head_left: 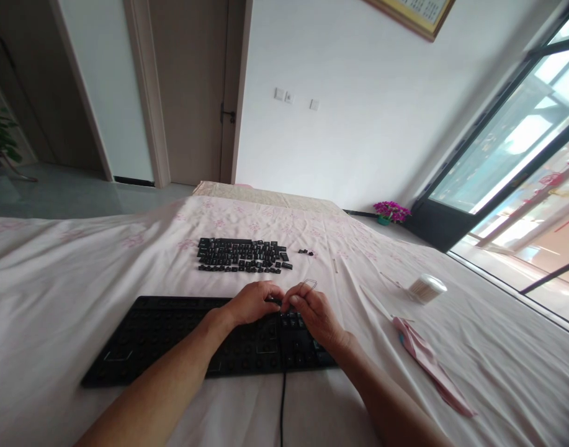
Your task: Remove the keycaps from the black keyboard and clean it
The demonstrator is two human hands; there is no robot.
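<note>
A black keyboard [172,332] lies across the bed with its cable toward me. Most of its left and middle part is bare of keycaps, while caps still sit on the number pad at its right. My right hand [318,313] is closed over the upper right of the keyboard, gripping a wire keycap puller [311,284] whose thin loop sticks up above the fingers. Beside it, my left hand [251,303] is bent over the keyboard's top edge, its fingertips pinched close to the right hand's. Whatever lies between those fingertips is hidden.
Removed keycaps [237,254] lie in rows beyond the keyboard, with a few small caps [306,252] to their right. A tub of cotton swabs [427,288], a loose swab [335,266] and a pink cloth [430,366] rest on the rumpled sheet [358,397] at right.
</note>
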